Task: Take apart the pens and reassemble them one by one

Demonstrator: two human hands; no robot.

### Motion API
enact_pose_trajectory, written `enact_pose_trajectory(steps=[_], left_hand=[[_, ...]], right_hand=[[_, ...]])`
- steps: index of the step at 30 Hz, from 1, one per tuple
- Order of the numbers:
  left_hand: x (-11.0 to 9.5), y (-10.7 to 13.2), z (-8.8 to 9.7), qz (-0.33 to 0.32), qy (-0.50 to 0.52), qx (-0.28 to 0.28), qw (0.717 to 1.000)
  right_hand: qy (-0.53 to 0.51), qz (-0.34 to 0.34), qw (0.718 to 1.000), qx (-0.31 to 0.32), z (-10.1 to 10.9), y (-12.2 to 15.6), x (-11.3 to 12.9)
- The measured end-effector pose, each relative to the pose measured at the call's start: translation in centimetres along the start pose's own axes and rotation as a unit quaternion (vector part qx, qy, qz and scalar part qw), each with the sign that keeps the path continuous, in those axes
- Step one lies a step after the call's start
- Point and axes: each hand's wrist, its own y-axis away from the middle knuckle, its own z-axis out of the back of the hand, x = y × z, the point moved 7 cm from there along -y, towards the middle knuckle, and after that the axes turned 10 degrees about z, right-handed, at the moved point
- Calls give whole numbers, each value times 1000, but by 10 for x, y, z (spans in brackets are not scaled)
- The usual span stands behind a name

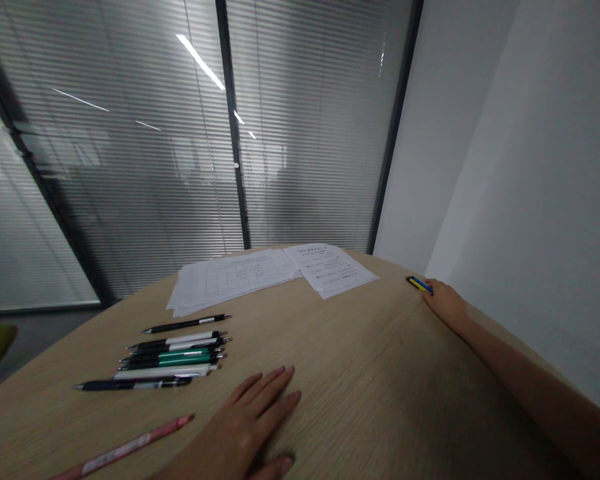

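My left hand [245,427] lay open and flat on the wooden desk [360,380], just beside a row of pens [165,357]. My right hand [445,303] touched a yellow-and-blue pen [419,285] at the far edge; I cannot tell if it gripped. Papers [275,270] lay upper centre, before glass walls with blinds [115,160].

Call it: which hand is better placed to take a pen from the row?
Left, probably. The left hand lies open on the wooden tabletop, right beside the row of pens. The right hand is far off near the table's edge, at a blue-and-yellow item.
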Motion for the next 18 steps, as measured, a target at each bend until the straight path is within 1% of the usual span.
enact_pose_trajectory(steps=[7,10,12,13,14,16,18], left_hand=[[-3,0,-5,9,-36,32,999],[-5,-1,-1,13,-33,34,999],[-2,-5,5,10,-23,35,999],[4,-7,11,15,-15,26,999],[13,-11,19,20,-9,6,1000],[45,-18,40,72,-5,-61,996],[81,-23,58,113,-15,-105,988]], right_hand=[[45,13,999,-11,5,1,6],[64,29,997,-21,7,2,11],[72,44,996,-27,8,2,15],[75,50,995,-29,9,2,17],[78,55,995,-32,10,3,19],[83,62,994,-39,12,4,21],[88,64,993,-49,13,4,22]])
